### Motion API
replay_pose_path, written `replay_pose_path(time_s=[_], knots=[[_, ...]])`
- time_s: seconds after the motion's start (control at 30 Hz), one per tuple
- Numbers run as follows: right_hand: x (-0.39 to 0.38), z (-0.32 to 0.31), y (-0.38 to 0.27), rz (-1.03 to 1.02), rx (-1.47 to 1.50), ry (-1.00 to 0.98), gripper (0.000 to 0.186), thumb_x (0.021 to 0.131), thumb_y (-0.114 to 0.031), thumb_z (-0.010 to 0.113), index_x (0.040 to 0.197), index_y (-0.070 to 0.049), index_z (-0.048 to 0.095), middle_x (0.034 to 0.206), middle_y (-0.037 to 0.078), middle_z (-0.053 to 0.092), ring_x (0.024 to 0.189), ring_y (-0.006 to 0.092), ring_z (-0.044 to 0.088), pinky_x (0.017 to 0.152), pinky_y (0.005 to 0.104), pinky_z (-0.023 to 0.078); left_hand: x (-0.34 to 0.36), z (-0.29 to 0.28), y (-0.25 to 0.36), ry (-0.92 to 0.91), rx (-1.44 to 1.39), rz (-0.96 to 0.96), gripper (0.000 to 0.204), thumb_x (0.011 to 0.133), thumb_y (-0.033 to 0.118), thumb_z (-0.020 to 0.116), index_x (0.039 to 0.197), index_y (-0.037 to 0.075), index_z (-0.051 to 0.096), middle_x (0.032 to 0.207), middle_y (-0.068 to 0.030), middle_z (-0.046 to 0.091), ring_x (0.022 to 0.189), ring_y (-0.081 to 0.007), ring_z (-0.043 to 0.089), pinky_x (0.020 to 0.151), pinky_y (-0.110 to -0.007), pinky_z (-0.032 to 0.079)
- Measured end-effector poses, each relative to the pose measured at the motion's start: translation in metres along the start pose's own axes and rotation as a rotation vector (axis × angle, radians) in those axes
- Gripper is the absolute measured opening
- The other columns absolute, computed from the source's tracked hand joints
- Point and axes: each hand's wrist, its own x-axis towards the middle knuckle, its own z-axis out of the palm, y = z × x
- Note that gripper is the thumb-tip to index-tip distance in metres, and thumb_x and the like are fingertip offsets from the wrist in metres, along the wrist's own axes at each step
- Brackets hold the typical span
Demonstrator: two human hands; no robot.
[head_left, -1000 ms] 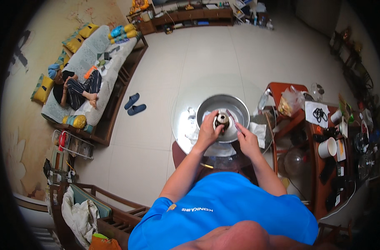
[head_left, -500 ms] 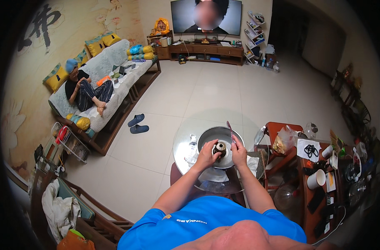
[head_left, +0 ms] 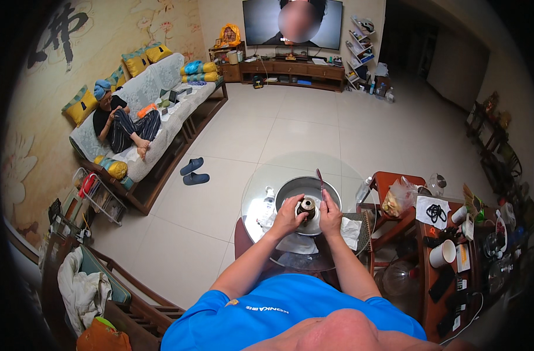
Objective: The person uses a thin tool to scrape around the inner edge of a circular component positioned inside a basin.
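Note:
My left hand (head_left: 287,217) is closed round a dark, cylindrical metal part (head_left: 307,206) with a shiny ring-shaped top and a hole in its middle. Between the fingers of my right hand (head_left: 331,216) is a slim dark-red brush-like tool (head_left: 319,176), its wider end pointing up and away from me. Its lower end is hidden by the hand. Both hands are over a round metal basin (head_left: 291,187), close together. The basin stands on a round glass table (head_left: 256,186), with white paper (head_left: 296,243) near its front side.
To the right, a red stool (head_left: 410,181) carries a plastic bag of food. A wooden side table beside it holds a white cup (head_left: 442,253) and black rings on paper (head_left: 435,213). Slippers (head_left: 195,178) lie on the floor; a person sits on the sofa (head_left: 156,88).
Both hands have shifted slightly left in the picture with the metal part and tool. The right hand is closer to the metal part, and the tool's upper end tilts a little more to the left.

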Motion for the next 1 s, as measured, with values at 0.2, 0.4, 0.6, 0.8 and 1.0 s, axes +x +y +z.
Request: replay_pose_path(time_s=[0.2, 0.4, 0.6, 0.8, 1.0], knots=[[-0.001, -0.003, -0.015, 0.011, -0.046, -0.023, 0.04, 0.102, -0.016, 0.055, 0.141, -0.006, 0.06, 0.122, 0.02, 0.07, 0.113, 0.0303, 0.069, 0.095, 0.0374, 0.053, -0.001, 0.001, 0.0, 0.029, 0.025, 0.036, 0.062, 0.08, 0.01, 0.08, 0.136, 0.002, 0.055, 0.126, -0.0189, 0.063, 0.119, -0.037, 0.061, 0.102, -0.041, 0.049], [-0.002, -0.005, -0.018, 0.038, -0.075, -0.065, 0.041, 0.101, -0.016, 0.056, 0.141, -0.007, 0.06, 0.121, 0.021, 0.069, 0.111, 0.031, 0.069, 0.094, 0.0385, 0.053, -0.003, 0.004, 0.002, 0.027, 0.023, 0.005, 0.063, 0.08, 0.01, 0.081, 0.137, 0.003, 0.054, 0.131, -0.0185, 0.062, 0.122, -0.0368, 0.06, 0.105, -0.043, 0.047], [-0.004, -0.006, -0.018, 0.011, -0.055, -0.075, 0.042, 0.101, -0.013, 0.055, 0.142, -0.006, 0.058, 0.126, 0.021, 0.068, 0.116, 0.0302, 0.067, 0.098, 0.0371, 0.052, -0.004, 0.004, 0.002, -0.018, -0.008, -0.042, 0.062, 0.083, 0.014, 0.077, 0.139, 0.004, 0.051, 0.138, -0.0165, 0.058, 0.131, -0.0352, 0.054, 0.116, -0.056, 0.035], [-0.004, -0.005, -0.014, -0.067, -0.099, -0.045, 0.041, 0.102, -0.011, 0.054, 0.142, -0.008, 0.058, 0.122, 0.019, 0.069, 0.11, 0.0314, 0.069, 0.092, 0.0383, 0.053, -0.005, 0.005, 0.003, -0.026, -0.024, -0.051, 0.063, 0.082, 0.014, 0.077, 0.139, 0.004, 0.052, 0.139, -0.0166, 0.058, 0.132, -0.0348, 0.053, 0.117, -0.055, 0.034], [-0.006, -0.004, -0.012, -0.042, -0.075, -0.028, 0.041, 0.102, -0.012, 0.055, 0.142, -0.009, 0.058, 0.123, 0.018, 0.069, 0.109, 0.0309, 0.069, 0.091, 0.038, 0.054, -0.004, 0.002, 0.005, -0.029, -0.012, -0.059, 0.063, 0.081, 0.012, 0.078, 0.138, 0.004, 0.052, 0.138, -0.0167, 0.059, 0.131, -0.035, 0.054, 0.116, -0.056, 0.035]])
